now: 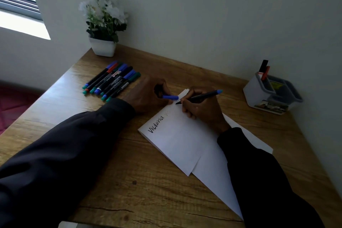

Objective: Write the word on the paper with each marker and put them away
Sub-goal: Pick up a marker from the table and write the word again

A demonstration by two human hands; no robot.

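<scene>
While the right hand (pixel 201 111) pinches a blue-ended black marker (pixel 200 96) in a writing grip, its fingers closed around the barrel, the tip rests at the far edge of the white paper (pixel 185 140) just ahead of the knuckles. Directly across from that tip, the left hand (pixel 148 96) sits curled on the wooden desk (pixel 129 181), its fingers closed on the blue cap (pixel 170 97), which points toward the marker's nib and nearly touches it. Below the writing hand, toward the person, the sheet carries the word "Victoria" in black ink, with a fainter word begun just beyond it. A second sheet lies under the first, beneath the right forearm. Beyond the left hand, well apart from the paper, a row of capped markers (pixel 111 80) lies side by side with blue, green and red ends. Off to the far side of the right hand, a grey compartmented organizer (pixel 272 94) holds a red marker and a black one upright.
</scene>
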